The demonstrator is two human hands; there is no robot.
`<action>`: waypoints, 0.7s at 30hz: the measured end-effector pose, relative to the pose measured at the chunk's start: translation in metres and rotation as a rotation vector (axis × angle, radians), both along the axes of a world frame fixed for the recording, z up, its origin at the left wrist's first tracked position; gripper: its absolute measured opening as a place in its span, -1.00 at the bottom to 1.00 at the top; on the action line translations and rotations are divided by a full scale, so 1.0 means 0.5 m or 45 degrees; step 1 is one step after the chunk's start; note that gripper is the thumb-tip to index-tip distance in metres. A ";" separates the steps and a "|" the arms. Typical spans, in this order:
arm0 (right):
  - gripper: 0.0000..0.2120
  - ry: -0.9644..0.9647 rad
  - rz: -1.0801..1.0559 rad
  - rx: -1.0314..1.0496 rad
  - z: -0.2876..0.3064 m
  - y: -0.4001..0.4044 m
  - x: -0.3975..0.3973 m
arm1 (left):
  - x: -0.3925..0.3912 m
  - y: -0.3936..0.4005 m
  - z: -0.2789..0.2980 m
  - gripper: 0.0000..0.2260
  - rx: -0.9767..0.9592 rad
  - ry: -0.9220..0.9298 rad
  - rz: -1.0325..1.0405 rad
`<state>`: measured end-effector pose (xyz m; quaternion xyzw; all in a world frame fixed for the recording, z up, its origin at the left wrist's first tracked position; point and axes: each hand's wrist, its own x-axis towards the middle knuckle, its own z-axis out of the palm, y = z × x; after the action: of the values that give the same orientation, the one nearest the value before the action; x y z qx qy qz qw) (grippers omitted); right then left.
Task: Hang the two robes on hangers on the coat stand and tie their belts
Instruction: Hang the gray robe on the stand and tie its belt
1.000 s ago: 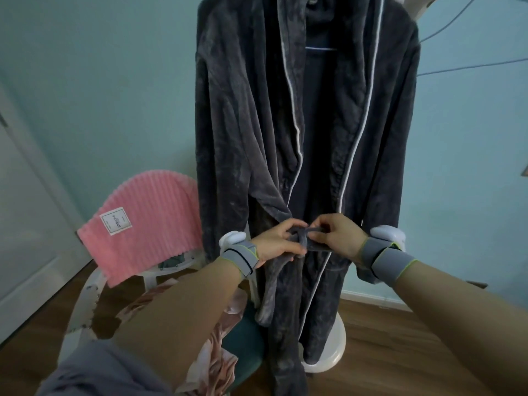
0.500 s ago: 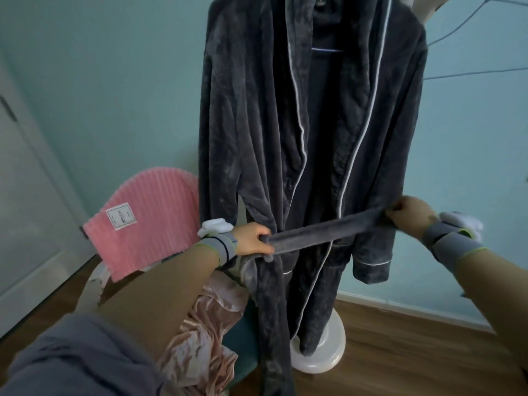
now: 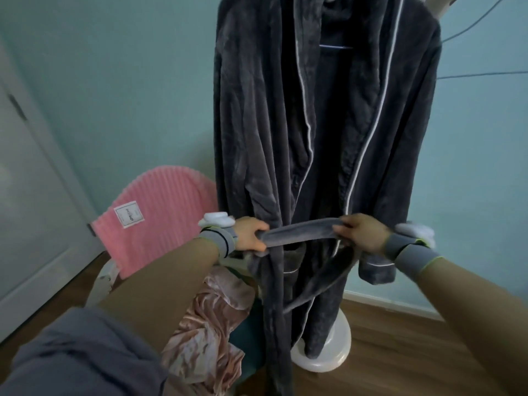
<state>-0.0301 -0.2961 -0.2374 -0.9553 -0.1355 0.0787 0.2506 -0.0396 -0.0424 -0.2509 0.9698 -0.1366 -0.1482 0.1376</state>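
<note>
The dark grey robe [image 3: 257, 138] hangs full length, long axis vertical, on the coat stand [image 3: 323, 358], directly behind both sets of fingers. Its belt [image 3: 300, 232] runs roughly level, left to right, across the robe's waist, stretched between the hands. The left hand [image 3: 251, 234] curls its fingers round one end; the right hand [image 3: 363, 232] grips the other, and a loose tail seems to droop below it.

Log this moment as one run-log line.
step: tying belt | left hand: grips belt | right hand: grips belt | grey robe: hanging
</note>
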 end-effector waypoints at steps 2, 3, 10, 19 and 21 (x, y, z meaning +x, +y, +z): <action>-0.82 0.087 -0.057 -0.195 0.005 -0.031 0.007 | -0.002 0.023 -0.016 -0.84 -0.013 -0.022 0.066; -0.88 0.162 -0.051 -0.252 0.003 -0.036 0.003 | -0.001 0.028 -0.015 -0.82 -0.032 -0.051 0.081; -0.77 0.391 0.156 0.337 -0.049 0.145 -0.042 | 0.016 -0.026 0.050 -0.87 -0.056 -0.170 -0.183; -0.57 0.283 -0.076 0.571 -0.031 0.024 -0.017 | 0.027 0.088 -0.028 -0.86 0.047 -0.175 0.112; -0.74 0.383 -0.075 0.489 -0.072 0.037 -0.049 | 0.042 0.086 -0.021 -0.86 -0.011 -0.307 0.139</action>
<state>-0.0547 -0.2774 -0.2734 -0.8712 -0.0814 0.1854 0.4473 -0.0187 0.0008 -0.2612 0.9859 -0.0999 -0.0224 0.1324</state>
